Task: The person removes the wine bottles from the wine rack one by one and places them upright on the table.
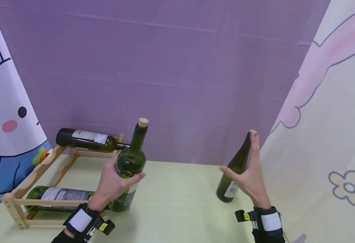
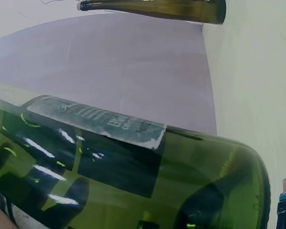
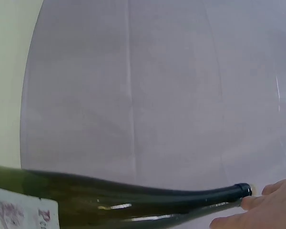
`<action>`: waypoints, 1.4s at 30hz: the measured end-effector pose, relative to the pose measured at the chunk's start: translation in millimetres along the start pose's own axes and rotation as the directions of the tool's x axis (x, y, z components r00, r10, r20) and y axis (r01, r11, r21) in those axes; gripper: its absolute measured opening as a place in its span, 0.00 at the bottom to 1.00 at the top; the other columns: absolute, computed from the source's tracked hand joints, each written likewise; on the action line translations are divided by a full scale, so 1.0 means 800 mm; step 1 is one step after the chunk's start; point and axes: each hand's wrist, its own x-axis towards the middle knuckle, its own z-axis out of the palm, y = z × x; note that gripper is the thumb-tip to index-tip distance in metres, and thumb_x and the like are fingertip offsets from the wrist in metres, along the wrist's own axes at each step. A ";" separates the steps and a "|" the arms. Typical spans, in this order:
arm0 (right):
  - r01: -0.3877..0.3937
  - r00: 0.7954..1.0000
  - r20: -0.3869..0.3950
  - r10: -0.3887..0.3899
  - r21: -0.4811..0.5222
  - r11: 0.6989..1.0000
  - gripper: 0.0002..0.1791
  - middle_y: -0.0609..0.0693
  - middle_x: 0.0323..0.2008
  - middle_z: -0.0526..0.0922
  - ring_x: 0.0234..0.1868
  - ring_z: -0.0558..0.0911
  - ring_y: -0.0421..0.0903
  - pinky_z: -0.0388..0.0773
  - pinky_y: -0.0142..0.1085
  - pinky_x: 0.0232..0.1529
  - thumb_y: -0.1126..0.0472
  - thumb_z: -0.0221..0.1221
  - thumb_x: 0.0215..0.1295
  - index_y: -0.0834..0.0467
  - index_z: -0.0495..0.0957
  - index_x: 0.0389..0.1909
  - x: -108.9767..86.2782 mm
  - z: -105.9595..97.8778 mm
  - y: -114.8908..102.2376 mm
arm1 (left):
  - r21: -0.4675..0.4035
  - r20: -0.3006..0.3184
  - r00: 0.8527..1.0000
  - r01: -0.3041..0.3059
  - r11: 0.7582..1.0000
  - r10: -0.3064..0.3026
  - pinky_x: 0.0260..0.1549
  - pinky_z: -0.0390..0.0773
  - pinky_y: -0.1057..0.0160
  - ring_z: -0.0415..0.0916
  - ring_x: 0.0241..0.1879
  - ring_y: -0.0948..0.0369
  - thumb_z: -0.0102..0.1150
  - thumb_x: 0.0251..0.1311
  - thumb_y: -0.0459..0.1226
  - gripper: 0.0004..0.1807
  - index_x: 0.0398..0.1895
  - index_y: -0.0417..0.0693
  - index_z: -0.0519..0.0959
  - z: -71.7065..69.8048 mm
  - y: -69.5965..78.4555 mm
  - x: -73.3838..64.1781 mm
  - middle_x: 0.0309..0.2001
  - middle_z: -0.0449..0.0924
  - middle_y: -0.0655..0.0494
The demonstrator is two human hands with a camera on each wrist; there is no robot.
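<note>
Altogether, four labelled glass bottles, two hands, one rack. Item one: a green, round-shouldered glass bottle with a tan cork (image 1: 130,160), upright with a slight lean, at the rack's right end; the left hand (image 1: 112,180) has its grip clamped around it; whether its base touches the pale green worktop (image 1: 177,202) cannot be told. Item two: a slender dark-green, corked glass bottle (image 1: 238,162), standing on the worktop's right side; the right hand (image 1: 251,177) is beside it, thumb and straight fingers apart, contact unclear. Items three and four: a dark wine bottle (image 1: 89,139) and a light-green wine bottle (image 1: 65,194), lying on the upper and lower levels respectively of one pale wooden rack (image 1: 53,202).
</note>
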 end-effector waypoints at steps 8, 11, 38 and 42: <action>0.014 0.997 0.079 -0.020 0.082 0.997 0.68 0.46 0.79 0.32 0.77 0.38 0.51 0.37 0.72 0.63 0.57 0.72 0.44 0.48 0.36 0.81 -0.008 0.015 0.032 | 0.013 0.034 0.998 0.051 0.999 -0.052 0.38 0.77 0.52 0.79 0.40 0.60 0.77 0.45 0.45 0.34 0.59 0.54 0.75 0.009 0.001 -0.005 0.43 0.82 0.60; 0.013 0.992 0.124 -0.033 0.162 0.987 0.68 0.43 0.79 0.34 0.77 0.40 0.51 0.42 0.69 0.65 0.54 0.72 0.45 0.44 0.36 0.81 -0.009 0.021 0.044 | 0.015 0.029 0.999 0.037 0.999 -0.038 0.35 0.78 0.53 0.80 0.37 0.61 0.77 0.45 0.45 0.34 0.58 0.55 0.76 0.014 0.000 -0.010 0.41 0.84 0.60; 0.027 0.946 0.273 -0.175 0.472 0.881 0.64 0.50 0.79 0.42 0.75 0.49 0.59 0.51 0.69 0.63 0.31 0.61 0.56 0.53 0.33 0.81 -0.012 0.085 0.013 | -0.207 0.097 0.995 0.029 0.978 -0.009 0.32 0.82 0.49 0.82 0.34 0.61 0.75 0.42 0.33 0.32 0.56 0.47 0.77 0.063 0.018 -0.031 0.38 0.84 0.56; 0.034 0.935 0.293 -0.199 0.485 0.874 0.63 0.53 0.79 0.44 0.74 0.50 0.62 0.51 0.68 0.64 0.31 0.61 0.56 0.54 0.35 0.81 -0.013 0.092 0.008 | -0.240 0.137 0.991 0.039 0.970 -0.006 0.33 0.82 0.56 0.82 0.34 0.61 0.76 0.45 0.37 0.31 0.56 0.50 0.76 0.071 0.015 -0.034 0.39 0.84 0.57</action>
